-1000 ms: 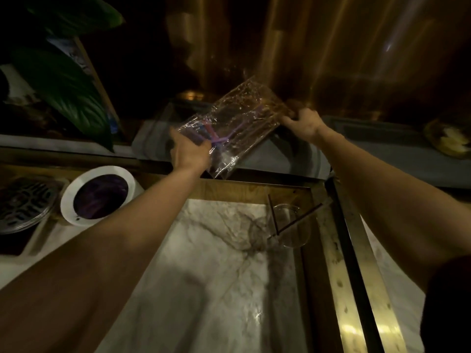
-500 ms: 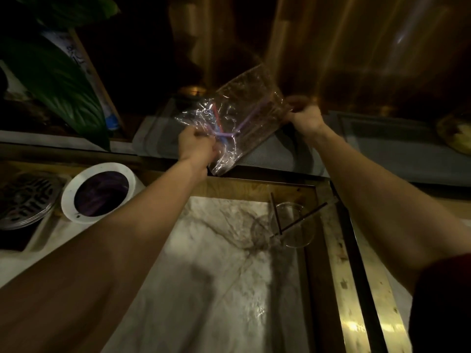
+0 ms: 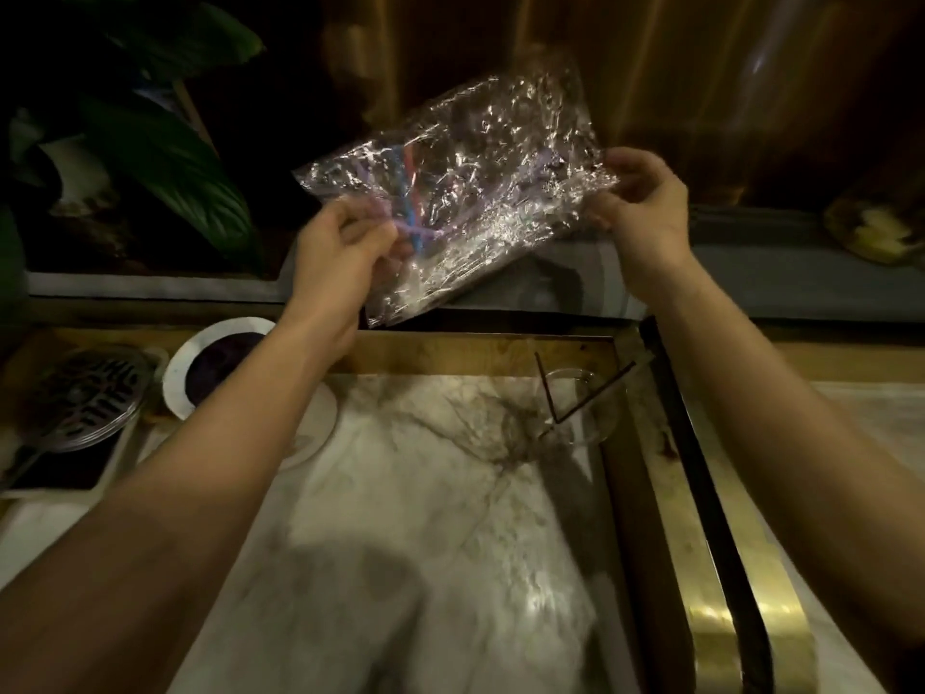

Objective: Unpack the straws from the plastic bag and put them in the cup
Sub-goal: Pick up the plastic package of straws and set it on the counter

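A crinkled clear plastic bag (image 3: pixel 465 192) is held up at centre frame, above the marble table (image 3: pixel 410 518). Its left end and the coloured straws (image 3: pixel 408 197) inside are pinched by the left hand (image 3: pixel 340 252); its right edge is pinched by the right hand (image 3: pixel 640 202). The glass cup (image 3: pixel 583 408), right of centre, holds two dark straws (image 3: pixel 575 398).

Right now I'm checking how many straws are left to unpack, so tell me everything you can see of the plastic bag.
The plastic bag is clear, thin and heavily crinkled, glinting with highlights. It is held in the air above the far edge of the marble counter, tilted, its right end higher. The left hand pinches its lower left part and the right hand grips its right edge. Coloured straws, blue, red and purple, show through the film near the left hand; their count is unclear.
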`<state>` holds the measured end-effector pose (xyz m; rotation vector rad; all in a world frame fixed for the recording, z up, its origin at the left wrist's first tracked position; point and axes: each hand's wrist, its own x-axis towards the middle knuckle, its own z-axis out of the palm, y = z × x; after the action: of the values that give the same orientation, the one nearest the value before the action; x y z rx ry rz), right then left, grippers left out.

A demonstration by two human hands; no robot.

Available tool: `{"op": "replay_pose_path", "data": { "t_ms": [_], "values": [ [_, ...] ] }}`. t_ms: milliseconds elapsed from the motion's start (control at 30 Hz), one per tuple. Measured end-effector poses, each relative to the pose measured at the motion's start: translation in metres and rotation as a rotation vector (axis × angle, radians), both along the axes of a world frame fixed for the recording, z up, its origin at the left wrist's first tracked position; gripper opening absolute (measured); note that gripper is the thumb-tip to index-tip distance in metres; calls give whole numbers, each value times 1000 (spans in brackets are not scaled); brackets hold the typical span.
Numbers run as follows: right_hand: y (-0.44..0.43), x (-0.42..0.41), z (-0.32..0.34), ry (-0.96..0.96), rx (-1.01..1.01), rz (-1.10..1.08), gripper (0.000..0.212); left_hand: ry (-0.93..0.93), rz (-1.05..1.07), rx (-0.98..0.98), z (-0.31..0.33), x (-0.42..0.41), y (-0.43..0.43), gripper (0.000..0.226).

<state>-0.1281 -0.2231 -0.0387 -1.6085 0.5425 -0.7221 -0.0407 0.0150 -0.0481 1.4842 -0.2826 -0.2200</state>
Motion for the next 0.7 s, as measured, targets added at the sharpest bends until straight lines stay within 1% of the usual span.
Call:
{"op": "replay_pose_path", "data": {
  "t_ms": [100, 233, 333, 400, 467, 567, 700],
  "values": [
    [26, -33, 4, -13, -31, -11, 42, 5, -38, -70, 6, -12, 26, 19],
    [68, -79, 3, -55, -31, -17, 37, -2, -88, -73, 1, -32, 64, 18],
    [110, -118, -7, -37, -33, -78, 34, 9, -107, -37, -14, -52, 100, 28],
    [144, -145, -21, -59, -49, -127, 32, 34, -125, -4, -28, -65, 124, 33],
    [172, -171, -39, -51, -42, -165, 31, 90, -163, -7, -44, -75, 141, 27],
    [211, -208, -73, 1, 39, -211, 34, 143, -219, 55, -72, -89, 164, 22],
    [245, -245, -118, 108, 154, -254, 38, 237, -309, 140, -114, -108, 188, 21]
  ]
}}
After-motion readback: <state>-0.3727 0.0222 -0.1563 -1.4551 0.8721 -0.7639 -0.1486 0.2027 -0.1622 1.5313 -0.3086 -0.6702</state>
